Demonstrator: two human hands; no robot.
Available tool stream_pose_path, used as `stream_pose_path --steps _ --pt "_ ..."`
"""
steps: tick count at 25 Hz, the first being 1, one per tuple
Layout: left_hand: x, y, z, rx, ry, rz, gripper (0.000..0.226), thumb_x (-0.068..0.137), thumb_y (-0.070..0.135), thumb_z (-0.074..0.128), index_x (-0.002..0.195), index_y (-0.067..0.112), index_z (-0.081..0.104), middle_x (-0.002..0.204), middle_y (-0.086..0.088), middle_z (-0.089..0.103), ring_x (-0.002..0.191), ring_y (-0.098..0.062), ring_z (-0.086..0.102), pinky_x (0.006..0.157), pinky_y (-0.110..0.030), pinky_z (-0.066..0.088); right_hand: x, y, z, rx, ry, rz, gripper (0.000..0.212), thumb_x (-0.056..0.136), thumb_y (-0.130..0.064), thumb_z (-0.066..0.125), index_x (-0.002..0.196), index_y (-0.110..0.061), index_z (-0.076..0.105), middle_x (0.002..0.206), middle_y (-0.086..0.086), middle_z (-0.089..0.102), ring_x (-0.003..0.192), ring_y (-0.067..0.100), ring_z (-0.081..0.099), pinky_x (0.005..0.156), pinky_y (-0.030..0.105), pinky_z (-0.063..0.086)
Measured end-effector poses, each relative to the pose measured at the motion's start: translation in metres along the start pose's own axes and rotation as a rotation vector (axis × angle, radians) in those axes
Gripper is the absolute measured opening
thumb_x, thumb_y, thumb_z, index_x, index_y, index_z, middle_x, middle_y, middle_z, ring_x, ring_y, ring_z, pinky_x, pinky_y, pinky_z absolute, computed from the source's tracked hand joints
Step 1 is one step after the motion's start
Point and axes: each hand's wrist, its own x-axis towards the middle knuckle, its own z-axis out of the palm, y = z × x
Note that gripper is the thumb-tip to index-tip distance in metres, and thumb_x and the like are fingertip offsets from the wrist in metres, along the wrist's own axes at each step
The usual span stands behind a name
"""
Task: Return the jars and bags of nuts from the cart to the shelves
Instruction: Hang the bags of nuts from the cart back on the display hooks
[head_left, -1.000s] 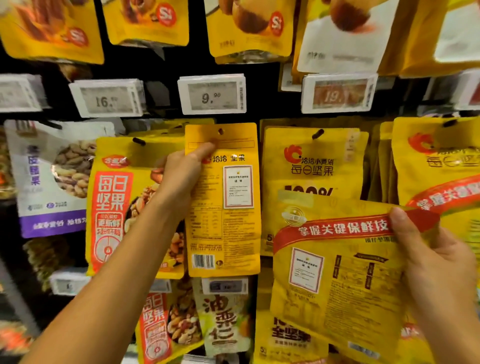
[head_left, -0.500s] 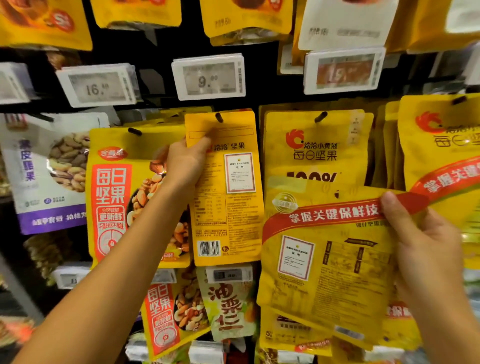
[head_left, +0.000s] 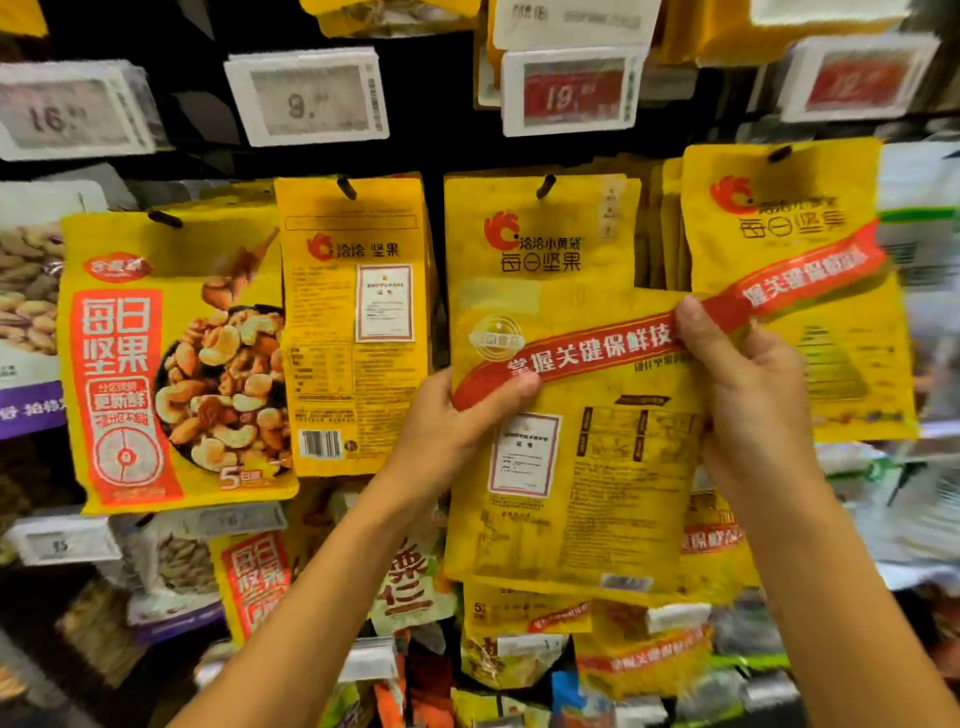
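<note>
A yellow bag of nuts (head_left: 587, 467) with a red diagonal band faces me back side out, held up in front of the hanging rack. My left hand (head_left: 457, 426) grips its left edge, thumb on the red band. My right hand (head_left: 748, 395) pinches its upper right corner. Behind its top hangs a matching yellow bag (head_left: 540, 234) on a black peg (head_left: 545, 186). A narrower yellow bag (head_left: 353, 322), back side out, hangs on the peg to the left, free of my hands.
More yellow nut bags hang at left (head_left: 171, 358) and right (head_left: 789, 291). Price tags (head_left: 306, 96) line the rail above. Lower rows of hanging packets (head_left: 410, 587) fill the space under my arms. A white and purple bag (head_left: 26, 312) hangs at far left.
My left hand let go of the narrow hanging bag and moved right onto the red-banded bag's left edge. The bag rose and now overlaps the hanging matching bag.
</note>
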Motion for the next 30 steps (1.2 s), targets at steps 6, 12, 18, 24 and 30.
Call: stream_pose_path --steps 6,12,18,24,30 --pt "-0.008 0.01 0.0 -0.164 0.507 0.149 0.012 0.072 0.04 0.065 0.072 0.032 0.074 0.075 0.005 0.074 0.076 -0.018 0.071 0.073 -0.04 0.056 -0.021 -0.005 0.0 -0.471 0.061 -0.5 0.023 0.092 -0.04 0.052 0.11 -0.025 0.052 0.102 -0.012 0.054 0.091 -0.008 0.054 0.076 0.006 0.041" --pt "-0.036 0.027 0.04 -0.062 0.249 0.135 0.062 0.084 0.07 0.031 0.08 0.029 0.077 0.094 0.005 0.075 0.096 -0.008 0.068 0.076 -0.021 0.056 -0.059 0.006 0.023 -0.386 -0.514 -0.075 0.089 0.058 -0.088 0.044 0.135 -0.044 0.034 0.135 -0.025 0.047 0.125 -0.007 0.043 0.099 0.017 0.04" --pt "-0.028 0.031 0.0 -0.137 0.422 0.244 0.054 0.1 0.043 0.025 0.085 0.02 0.072 0.084 0.001 0.075 0.082 -0.013 0.07 0.077 -0.025 0.054 -0.022 -0.001 -0.003 0.062 -0.134 0.231 0.036 0.078 -0.054 0.054 0.101 -0.028 0.062 0.083 -0.01 0.075 0.078 0.009 0.072 0.056 0.026 0.056" --pt "-0.009 0.023 -0.018 0.025 0.32 0.012 0.058 0.075 0.061 0.058 0.117 0.02 0.059 0.117 -0.001 0.066 0.106 -0.017 0.063 0.088 -0.039 0.051 -0.018 0.01 -0.006 -0.019 -0.308 0.333 0.062 0.059 -0.062 0.06 0.109 -0.025 0.06 0.088 -0.003 0.076 0.081 0.013 0.072 0.057 0.026 0.057" --pt "0.022 0.025 -0.002 -0.07 0.423 0.089 0.008 0.09 0.027 0.06 0.087 0.022 0.065 0.078 0.001 0.075 0.07 -0.016 0.072 0.055 -0.025 0.056 0.006 0.009 0.003 -0.118 -0.281 0.242 0.03 0.081 -0.051 0.055 0.085 -0.026 0.071 0.082 0.0 0.076 0.074 0.015 0.073 0.052 0.02 0.054"
